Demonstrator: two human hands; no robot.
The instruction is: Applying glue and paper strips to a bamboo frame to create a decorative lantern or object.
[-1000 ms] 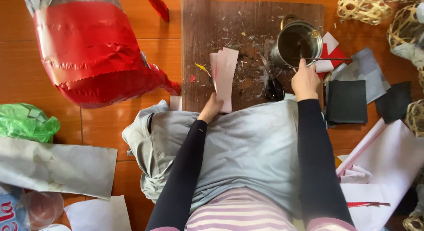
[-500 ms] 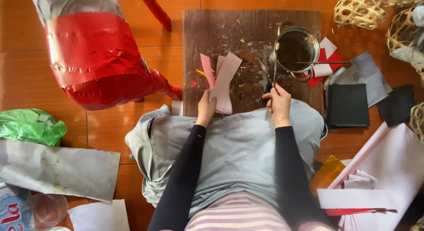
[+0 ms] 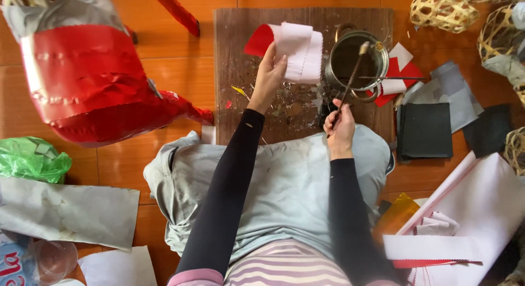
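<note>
My left hand (image 3: 269,75) holds up a folded strip of white and red paper (image 3: 292,50) over the dark wooden board (image 3: 240,67). My right hand (image 3: 340,128) grips the lower end of a thin brush stick (image 3: 350,81), whose tip rests at the rim of a round metal pot (image 3: 355,64) on the board. A grey cloth (image 3: 284,187) covers my lap beneath both forearms.
A large red and silver paper figure (image 3: 87,78) lies at the left. Black paper squares (image 3: 426,130), red and white scraps (image 3: 396,72) and woven bamboo balls (image 3: 443,9) sit at the right. White sheets (image 3: 470,220) lie at lower right, a green bag (image 3: 30,160) at left.
My left hand has lifted the paper strip up and away from the board. My right hand has drawn back from the pot and now holds the brush stick.
</note>
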